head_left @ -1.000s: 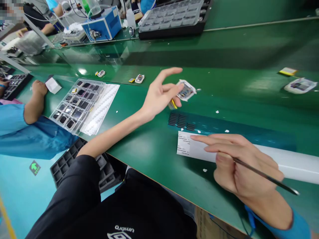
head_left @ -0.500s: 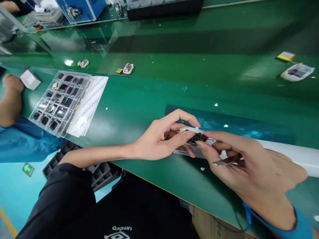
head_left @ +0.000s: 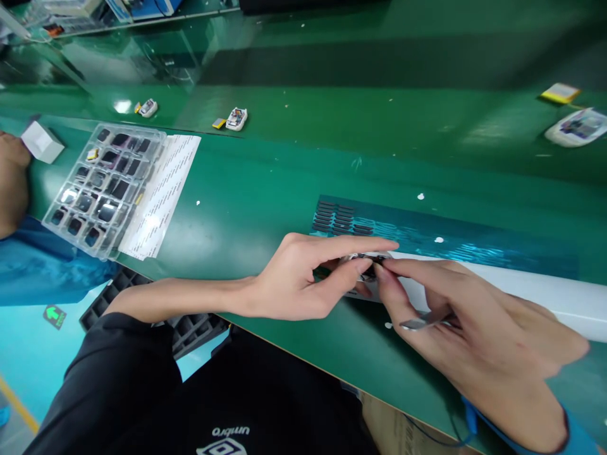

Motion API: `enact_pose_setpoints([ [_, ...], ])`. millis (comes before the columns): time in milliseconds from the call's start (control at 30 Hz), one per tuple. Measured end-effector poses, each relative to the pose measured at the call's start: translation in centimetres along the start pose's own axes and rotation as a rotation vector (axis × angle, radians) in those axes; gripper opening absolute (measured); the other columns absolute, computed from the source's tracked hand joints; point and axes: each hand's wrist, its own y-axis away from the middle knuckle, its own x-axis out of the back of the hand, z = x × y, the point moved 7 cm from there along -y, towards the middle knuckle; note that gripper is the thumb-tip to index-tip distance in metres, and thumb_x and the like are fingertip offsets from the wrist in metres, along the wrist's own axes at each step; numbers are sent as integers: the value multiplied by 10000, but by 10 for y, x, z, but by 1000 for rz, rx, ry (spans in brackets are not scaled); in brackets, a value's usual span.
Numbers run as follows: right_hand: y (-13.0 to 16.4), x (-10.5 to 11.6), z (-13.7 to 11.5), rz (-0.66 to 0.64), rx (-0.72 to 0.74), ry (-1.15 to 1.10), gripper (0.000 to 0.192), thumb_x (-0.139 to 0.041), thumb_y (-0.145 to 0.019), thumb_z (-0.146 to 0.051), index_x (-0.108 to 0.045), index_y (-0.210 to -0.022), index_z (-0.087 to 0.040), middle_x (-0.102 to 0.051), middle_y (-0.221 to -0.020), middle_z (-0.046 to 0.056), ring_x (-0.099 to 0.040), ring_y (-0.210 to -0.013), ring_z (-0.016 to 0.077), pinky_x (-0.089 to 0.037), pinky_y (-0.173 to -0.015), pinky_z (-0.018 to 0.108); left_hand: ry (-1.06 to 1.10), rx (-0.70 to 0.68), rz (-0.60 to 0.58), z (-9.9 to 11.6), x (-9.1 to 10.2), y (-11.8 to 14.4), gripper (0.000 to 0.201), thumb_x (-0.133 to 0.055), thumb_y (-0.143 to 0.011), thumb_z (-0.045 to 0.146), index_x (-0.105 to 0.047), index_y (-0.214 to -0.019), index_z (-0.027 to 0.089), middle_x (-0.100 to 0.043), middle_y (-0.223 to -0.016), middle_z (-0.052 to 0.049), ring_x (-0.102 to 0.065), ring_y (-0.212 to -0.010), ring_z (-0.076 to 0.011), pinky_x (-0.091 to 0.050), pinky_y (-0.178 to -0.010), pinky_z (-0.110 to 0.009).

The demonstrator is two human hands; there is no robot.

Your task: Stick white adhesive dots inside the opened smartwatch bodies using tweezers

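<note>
the left hand [head_left: 303,281] is pinching a small white-framed part [head_left: 367,265] between thumb and fingers, with the index finger lying straight over its top. the part is sitting low over the near end of a long white strip [head_left: 521,287] that is lying on the green tabletop [head_left: 294,170]; whether it is touching the strip cannot be told. the right hand [head_left: 474,322] is meeting it from the other side, its fingertips closing on the same part, while a thin metal tool [head_left: 420,323] is tucked in its curled fingers, tip pointing left. just behind the hands, a blue sheet with rows of dark pads [head_left: 341,218] is lying flat. well off to the left, a clear tray of small dark pieces [head_left: 102,189] is resting partly over a white printed sheet [head_left: 164,193]. another person's blue sleeve [head_left: 42,265] is showing at the left edge. farther back, two small parts [head_left: 236,118] [head_left: 148,107] are sitting apart on the tabletop, and another [head_left: 576,126] is lying far right.
</note>
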Motion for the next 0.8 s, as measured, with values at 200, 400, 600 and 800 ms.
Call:
enact_pose_setpoints([
  [200,-1,0,1,15,102,67,148,-744,-984,-171,-678,-1105,-226,-822,-837,-56,-739,-651,75,-420,-482,247,-99,0,44,-4,3,-1,248,-597,-997,149,-784,-1158,122,-855,-927,-34,-733,-590,-57,-593,-568,-117],
  [400,2,-7,18,43,43,-30,116,-757,-981,-206,-680,-1056,-251,-782,-757,-96,-650,-548,17,-350,-438,220,122,257,38,-20,4,-4,218,-673,-990,283,-791,-1055,112,-799,-762,-32,-797,-633,-127,-575,-524,-128],
  [600,1,-7,18,11,27,-105,206,-739,-982,-172,-679,-1147,-281,-772,-800,-84,-613,-540,24,-289,-424,261,203,362,-20,-25,-4,-3,197,-678,-974,299,-777,-994,130,-726,-656,-9,-770,-576,-133,-525,-470,-144],
  [800,1,-9,21,-26,-64,-210,70,-693,-1010,-261,-698,-1066,-302,-738,-734,-89,-542,-454,52,-328,-422,259,-104,78,79,-14,6,-4,193,-658,-979,256,-808,-1018,143,-798,-755,-17,-669,-536,-63,-524,-531,-151],
])
